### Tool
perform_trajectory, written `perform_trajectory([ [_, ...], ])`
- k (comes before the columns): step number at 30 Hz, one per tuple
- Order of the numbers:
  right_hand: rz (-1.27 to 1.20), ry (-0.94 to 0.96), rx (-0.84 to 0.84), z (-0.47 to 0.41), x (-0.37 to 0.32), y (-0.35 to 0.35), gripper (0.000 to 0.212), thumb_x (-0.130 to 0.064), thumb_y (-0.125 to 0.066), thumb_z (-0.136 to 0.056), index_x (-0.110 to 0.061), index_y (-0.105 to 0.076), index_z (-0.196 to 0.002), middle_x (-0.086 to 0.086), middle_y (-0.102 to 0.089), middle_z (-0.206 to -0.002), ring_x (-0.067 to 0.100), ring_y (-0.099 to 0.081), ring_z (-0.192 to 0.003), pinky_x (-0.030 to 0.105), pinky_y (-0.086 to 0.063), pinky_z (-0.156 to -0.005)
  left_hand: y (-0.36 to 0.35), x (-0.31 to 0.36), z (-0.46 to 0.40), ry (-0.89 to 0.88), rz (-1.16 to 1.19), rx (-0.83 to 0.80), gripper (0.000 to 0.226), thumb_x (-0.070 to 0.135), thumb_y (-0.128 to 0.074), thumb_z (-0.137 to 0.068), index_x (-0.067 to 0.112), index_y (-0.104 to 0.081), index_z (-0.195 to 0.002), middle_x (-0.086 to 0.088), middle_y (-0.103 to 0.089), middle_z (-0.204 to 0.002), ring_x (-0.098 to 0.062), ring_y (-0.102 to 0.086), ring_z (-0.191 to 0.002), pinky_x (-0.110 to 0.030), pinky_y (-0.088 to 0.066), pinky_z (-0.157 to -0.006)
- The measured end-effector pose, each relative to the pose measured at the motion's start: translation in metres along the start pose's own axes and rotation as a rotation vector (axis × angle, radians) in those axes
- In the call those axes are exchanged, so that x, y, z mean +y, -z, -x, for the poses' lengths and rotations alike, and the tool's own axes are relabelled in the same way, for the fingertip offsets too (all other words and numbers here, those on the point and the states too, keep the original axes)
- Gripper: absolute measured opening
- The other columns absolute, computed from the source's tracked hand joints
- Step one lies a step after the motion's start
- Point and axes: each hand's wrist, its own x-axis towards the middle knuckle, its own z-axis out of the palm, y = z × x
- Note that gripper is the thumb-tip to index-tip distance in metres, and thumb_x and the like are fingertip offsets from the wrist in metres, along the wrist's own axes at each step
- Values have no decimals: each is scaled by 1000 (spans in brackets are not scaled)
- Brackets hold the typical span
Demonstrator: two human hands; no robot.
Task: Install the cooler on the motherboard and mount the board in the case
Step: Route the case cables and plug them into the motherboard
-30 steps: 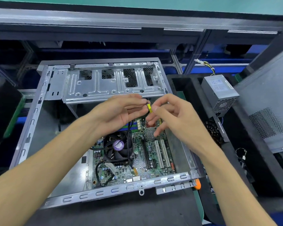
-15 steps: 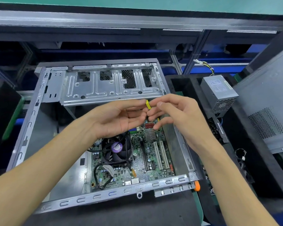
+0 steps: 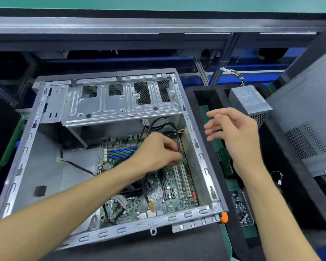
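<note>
The green motherboard (image 3: 179, 193) lies inside the open grey metal case (image 3: 26, 147). My left forearm hides most of the black cooler; only a dark edge (image 3: 134, 187) shows below it. My left hand (image 3: 156, 153) is down in the case over the board's far right part and pinches a black cable (image 3: 177, 142) near the right wall. My right hand (image 3: 231, 132) hovers above the case's right edge with its fingers loosely spread, holding nothing.
A grey drive cage (image 3: 120, 102) spans the back of the case. To the right, a black foam tray (image 3: 199, 102) holds a grey power supply (image 3: 250, 100) and green boards (image 3: 225, 161). A grey side panel (image 3: 309, 129) leans at far right. An orange-handled tool (image 3: 223, 217) pokes out at the case's front corner.
Both hands held a small yellow-tagged piece together above the board. Now the left hand has dropped into the case with the cable and the right hand has let go and moved right.
</note>
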Motion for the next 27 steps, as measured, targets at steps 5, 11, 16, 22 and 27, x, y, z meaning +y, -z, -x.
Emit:
perform_trajectory([
  [5,43,2,12,-3,13,-5,25,-6,-55,-97,-17,-76,-93,0,-75,-85,15,-72,-85,24,-57,-71,-7,-14,-32,-177,-391,228,4,11,-75,-79,15,-76,-79,4,-70,-68,-9,-66,-66,-26,-54,-65],
  [11,70,10,-19,-6,24,-16,23,-15,-56,-93,-25,-76,-95,-6,-76,-93,11,-72,-93,28,-58,-80,-11,-19,-66,-148,-484,282,9,13,-75,-77,6,-70,-75,-7,-69,-68,-21,-65,-64,-38,-57,-63],
  [16,116,2,-36,-7,27,-18,22,-23,-56,-92,-32,-76,-95,-11,-76,-97,10,-71,-96,40,-59,-89,-8,-17,-80,-89,-514,214,18,20,-73,-84,10,-64,-71,-1,-64,-62,-14,-59,-52,-26,-45,-47],
  [22,130,-6,-31,-8,28,-19,22,-24,-56,-91,-32,-76,-94,-11,-76,-95,10,-71,-95,43,-59,-88,-7,-18,-83,-56,-504,238,15,26,-72,-86,10,-71,-87,-3,-65,-64,-11,-51,-48,-23,-36,-43],
  [27,141,-15,-36,-8,28,-18,22,-25,-55,-91,-32,-75,-96,-11,-75,-97,11,-70,-97,46,-59,-89,-3,-18,-85,-31,-506,228,19,34,-72,-85,15,-74,-86,2,-65,-57,-6,-57,-48,-23,-40,-43],
])
